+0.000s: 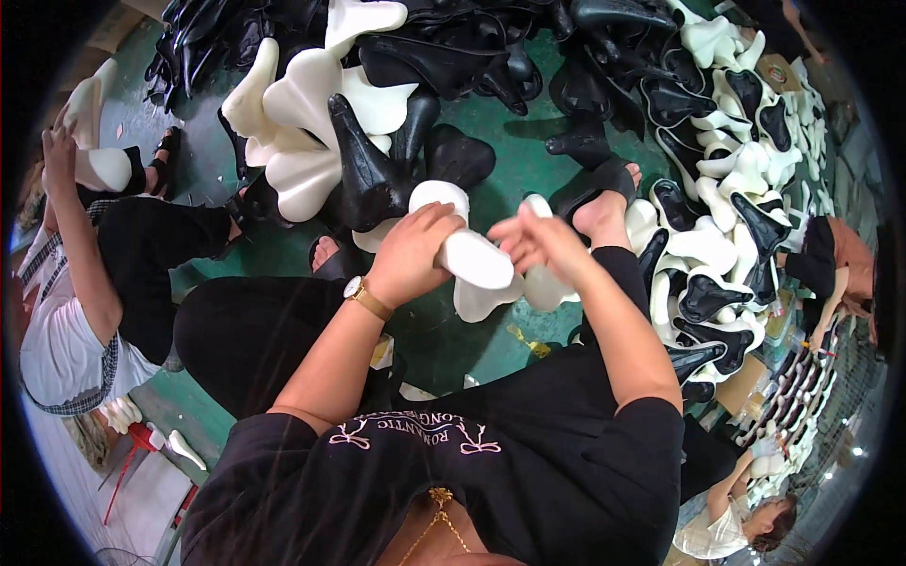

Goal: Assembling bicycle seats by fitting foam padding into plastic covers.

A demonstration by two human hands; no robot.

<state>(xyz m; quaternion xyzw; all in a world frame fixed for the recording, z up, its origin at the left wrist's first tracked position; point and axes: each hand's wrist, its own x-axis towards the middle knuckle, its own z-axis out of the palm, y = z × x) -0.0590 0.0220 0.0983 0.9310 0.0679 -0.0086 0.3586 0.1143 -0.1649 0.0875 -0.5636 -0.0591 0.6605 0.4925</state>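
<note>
A smooth white moulded saddle-shaped foam piece [472, 259], long and narrow at one end and flaring wide at the other, sits above the person's lap, over the green floor [491, 123]. The left hand [412, 253] is wrapped closed around its narrow end. The right hand [538, 241] is half open, fingers spread against a second white foam piece [543, 283] touching the first; whether it truly grips that one cannot be told.

The surface looks slick and rounded, so the one-handed hold on the tapering end could slip, and the piece would likely drop among the pieces below. The two white pieces pressed together could also scuff or dent each other if the foam is soft.

Just beyond the hands lies a matte black saddle-shaped shell [373, 174] with a pointed nose, then a heap of white foam saddles [311, 104] and a larger pile of black shells [453, 38]. A seated co-worker's arm [85, 255] is at the far left.
</note>
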